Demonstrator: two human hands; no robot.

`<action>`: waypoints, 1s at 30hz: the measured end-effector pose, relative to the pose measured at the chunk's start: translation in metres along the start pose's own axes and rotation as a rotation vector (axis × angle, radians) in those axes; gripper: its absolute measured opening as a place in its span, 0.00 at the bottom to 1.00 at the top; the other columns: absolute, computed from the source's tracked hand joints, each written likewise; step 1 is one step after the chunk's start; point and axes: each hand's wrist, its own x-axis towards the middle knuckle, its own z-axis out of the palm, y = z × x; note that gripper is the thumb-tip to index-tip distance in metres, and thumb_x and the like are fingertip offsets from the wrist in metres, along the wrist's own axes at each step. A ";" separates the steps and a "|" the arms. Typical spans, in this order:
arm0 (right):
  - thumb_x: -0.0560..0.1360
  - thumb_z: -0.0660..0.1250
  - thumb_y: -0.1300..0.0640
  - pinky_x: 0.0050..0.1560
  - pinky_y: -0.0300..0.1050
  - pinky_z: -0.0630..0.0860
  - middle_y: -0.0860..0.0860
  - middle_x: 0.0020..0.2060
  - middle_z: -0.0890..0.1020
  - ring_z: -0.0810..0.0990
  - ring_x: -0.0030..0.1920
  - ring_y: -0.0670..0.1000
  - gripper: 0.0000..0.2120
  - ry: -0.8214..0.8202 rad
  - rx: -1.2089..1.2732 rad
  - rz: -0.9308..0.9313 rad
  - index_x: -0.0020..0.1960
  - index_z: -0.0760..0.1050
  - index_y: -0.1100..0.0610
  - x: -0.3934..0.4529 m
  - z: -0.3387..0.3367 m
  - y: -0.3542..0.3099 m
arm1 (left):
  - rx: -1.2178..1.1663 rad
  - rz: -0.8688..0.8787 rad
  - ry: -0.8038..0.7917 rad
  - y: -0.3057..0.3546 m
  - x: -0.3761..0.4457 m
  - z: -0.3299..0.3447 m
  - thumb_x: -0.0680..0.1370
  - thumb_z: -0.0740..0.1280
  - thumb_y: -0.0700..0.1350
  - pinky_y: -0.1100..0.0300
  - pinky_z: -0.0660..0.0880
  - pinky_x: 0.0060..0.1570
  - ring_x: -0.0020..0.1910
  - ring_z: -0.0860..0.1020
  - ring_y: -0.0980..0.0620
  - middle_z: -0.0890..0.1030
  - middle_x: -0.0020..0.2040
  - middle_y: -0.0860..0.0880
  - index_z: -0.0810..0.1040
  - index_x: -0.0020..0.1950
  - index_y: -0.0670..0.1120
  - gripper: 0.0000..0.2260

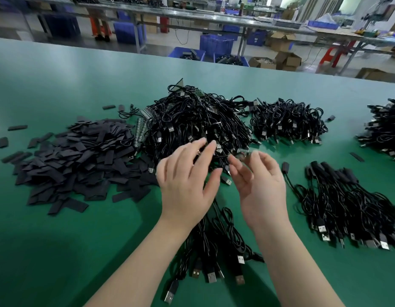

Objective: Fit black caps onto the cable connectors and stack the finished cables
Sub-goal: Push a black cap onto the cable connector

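A heap of flat black caps (77, 158) lies at the left of the green table (59, 251). A big tangle of black cables (196, 120) with bare connectors fills the middle. My left hand (187, 176) hovers over its front edge with fingers straight and spread, holding nothing. My right hand (260, 182) is beside it, fingers loosely curled. A small blurred clear connector end (243, 152) sits at its fingertips; whether it is pinched is unclear. A stack of capped cables (347, 207) lies to the right.
A bundle of cables (218, 247) lies under my wrists, USB plugs toward me. Two more cable piles sit at the back right (287, 120) and far right (384, 127). Loose caps are scattered at the left. Beyond the table edge are blue bins (216, 44) and benches.
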 end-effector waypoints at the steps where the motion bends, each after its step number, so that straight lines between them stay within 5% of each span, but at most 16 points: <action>1: 0.82 0.62 0.61 0.41 0.40 0.81 0.55 0.45 0.83 0.87 0.46 0.53 0.00 0.027 -0.034 0.061 0.52 0.72 0.57 0.003 -0.007 0.004 | 0.031 0.025 -0.067 0.000 -0.001 0.001 0.81 0.60 0.56 0.55 0.62 0.62 0.65 0.73 0.51 0.76 0.66 0.52 0.74 0.69 0.51 0.19; 5: 0.82 0.63 0.63 0.38 0.40 0.81 0.58 0.48 0.83 0.87 0.42 0.53 0.02 0.099 -0.211 0.094 0.52 0.73 0.58 0.007 -0.033 0.016 | 0.000 0.090 -0.327 -0.004 -0.005 0.007 0.78 0.62 0.59 0.55 0.64 0.62 0.63 0.76 0.51 0.78 0.64 0.54 0.76 0.68 0.51 0.21; 10: 0.80 0.65 0.61 0.40 0.39 0.82 0.46 0.40 0.84 0.87 0.45 0.53 0.03 0.034 -0.380 -0.067 0.50 0.75 0.54 0.003 -0.031 0.010 | -0.120 -0.006 -0.392 -0.003 -0.009 0.010 0.77 0.65 0.58 0.52 0.64 0.67 0.68 0.70 0.53 0.73 0.69 0.53 0.67 0.75 0.51 0.27; 16: 0.79 0.68 0.61 0.38 0.37 0.79 0.44 0.37 0.85 0.87 0.45 0.50 0.03 -0.129 -0.322 -0.069 0.50 0.77 0.54 -0.005 0.027 -0.001 | -0.185 -0.015 0.019 0.000 -0.002 0.005 0.82 0.62 0.47 0.48 0.59 0.73 0.74 0.63 0.40 0.65 0.73 0.40 0.62 0.74 0.42 0.23; 21: 0.78 0.69 0.61 0.42 0.44 0.78 0.52 0.38 0.85 0.83 0.41 0.52 0.03 -0.271 -0.149 0.141 0.51 0.77 0.55 -0.004 0.053 -0.004 | -0.001 0.048 0.207 0.000 0.001 -0.001 0.78 0.67 0.42 0.51 0.54 0.72 0.74 0.61 0.42 0.64 0.72 0.43 0.62 0.74 0.48 0.26; 23: 0.77 0.70 0.61 0.41 0.43 0.77 0.52 0.36 0.82 0.80 0.39 0.51 0.03 -0.234 -0.227 0.088 0.49 0.77 0.55 0.000 0.041 -0.001 | 0.045 0.041 0.119 0.002 -0.001 -0.002 0.79 0.65 0.46 0.52 0.53 0.72 0.74 0.61 0.45 0.65 0.73 0.46 0.62 0.75 0.51 0.25; 26: 0.76 0.71 0.59 0.41 0.42 0.78 0.47 0.34 0.84 0.82 0.36 0.45 0.02 -0.186 -0.681 -0.076 0.46 0.79 0.53 0.007 0.008 0.008 | -0.001 0.033 -0.146 0.007 -0.008 0.001 0.76 0.67 0.45 0.51 0.56 0.71 0.72 0.66 0.44 0.69 0.72 0.47 0.66 0.74 0.49 0.26; 30: 0.75 0.72 0.57 0.46 0.42 0.78 0.46 0.38 0.86 0.84 0.44 0.47 0.04 -0.152 -1.074 -0.100 0.43 0.80 0.49 0.017 -0.026 0.010 | -0.116 -0.001 -0.425 0.012 -0.010 0.005 0.75 0.69 0.46 0.52 0.74 0.53 0.51 0.81 0.46 0.82 0.57 0.50 0.77 0.68 0.49 0.21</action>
